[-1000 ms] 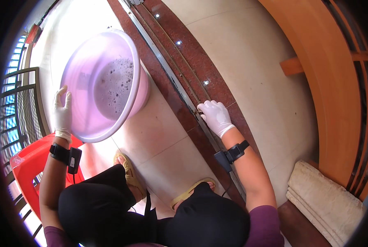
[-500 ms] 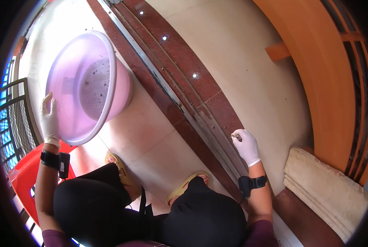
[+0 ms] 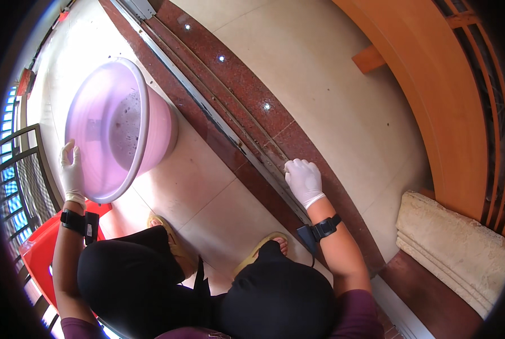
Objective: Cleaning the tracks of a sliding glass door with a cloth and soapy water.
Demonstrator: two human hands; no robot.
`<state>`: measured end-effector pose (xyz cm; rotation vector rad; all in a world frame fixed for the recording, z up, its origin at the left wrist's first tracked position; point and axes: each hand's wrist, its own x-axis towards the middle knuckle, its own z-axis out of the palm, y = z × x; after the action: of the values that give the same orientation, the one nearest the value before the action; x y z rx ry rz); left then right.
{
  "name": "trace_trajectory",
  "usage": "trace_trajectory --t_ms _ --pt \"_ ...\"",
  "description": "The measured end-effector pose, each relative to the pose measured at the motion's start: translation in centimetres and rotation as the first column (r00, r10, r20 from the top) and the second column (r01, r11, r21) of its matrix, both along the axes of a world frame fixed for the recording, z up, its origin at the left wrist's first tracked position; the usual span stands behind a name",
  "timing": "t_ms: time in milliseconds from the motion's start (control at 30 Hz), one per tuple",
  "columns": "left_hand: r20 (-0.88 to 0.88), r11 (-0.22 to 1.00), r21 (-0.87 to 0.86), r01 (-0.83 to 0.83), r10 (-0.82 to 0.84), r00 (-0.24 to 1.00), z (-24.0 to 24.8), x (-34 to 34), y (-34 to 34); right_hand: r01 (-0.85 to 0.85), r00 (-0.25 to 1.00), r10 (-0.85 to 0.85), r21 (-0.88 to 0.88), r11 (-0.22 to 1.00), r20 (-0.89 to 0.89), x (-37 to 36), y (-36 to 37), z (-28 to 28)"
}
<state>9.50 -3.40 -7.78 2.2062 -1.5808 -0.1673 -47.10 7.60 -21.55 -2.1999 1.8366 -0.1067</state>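
Observation:
A large pale purple plastic basin [image 3: 161, 133] tilts on the floor at the left, with dark specks over its greyish bottom. My left hand [image 3: 71, 172], in a white glove, is closed at the basin's left rim. Over the metal door track [image 3: 230, 133] is my right hand [image 3: 305, 181], also gloved in white, its fingers curled downward. Whatever those fingers hold, if anything, is hidden beneath them. Bits of dirt lie along the track's grooves.
Dark red stone strips [image 3: 252, 93] border the track. An orange wooden piece of furniture [image 3: 427, 73] curves along the right, above a folded beige cushion [image 3: 456, 248]. Beside my left forearm is a red plastic chair [image 3: 40, 248]. My feet in yellow sandals [image 3: 258, 254] rest on pale tiles.
My right hand has moved left and forward onto the door track, its fingers turning downward. My left hand stays at the rim. The basin's tilt and the dirt in it look slightly different.

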Motion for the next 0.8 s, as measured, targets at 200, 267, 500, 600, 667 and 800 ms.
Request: trace_trajectory --t_ms 200,267,500,600,667,800 --pt "0.008 0.998 0.000 0.061 -0.061 0.998 0.1 0.5 0.0 0.004 0.814 -0.226 0.384 0.923 0.535 5.4 1.8 3.3" --pt "-0.083 1.000 -0.008 0.028 -0.029 0.996 0.3 0.9 0.1 -0.394 0.677 -0.108 0.482 0.783 0.728 9.0 3.0 4.9" --pt "-0.183 1.000 0.022 -0.010 0.014 0.983 -0.8 1.6 -0.4 -0.343 0.767 -0.111 0.550 0.761 0.632 8.8 5.9 -0.7" --pt "-0.193 0.999 0.029 -0.021 0.026 0.981 -0.7 2.3 -0.2 -0.072 0.755 -0.377 0.639 0.766 0.537 5.7 4.0 3.1" --pt "-0.197 1.000 0.027 -0.011 0.016 0.980 -0.6 2.5 -0.3 0.095 0.673 -0.444 0.527 0.845 0.591 3.6 4.3 2.9" --pt "-0.182 1.000 0.013 -0.025 0.026 0.983 -0.3 1.2 -0.2 0.346 0.879 -0.347 0.061 0.936 0.328 -3.3 4.6 1.8"
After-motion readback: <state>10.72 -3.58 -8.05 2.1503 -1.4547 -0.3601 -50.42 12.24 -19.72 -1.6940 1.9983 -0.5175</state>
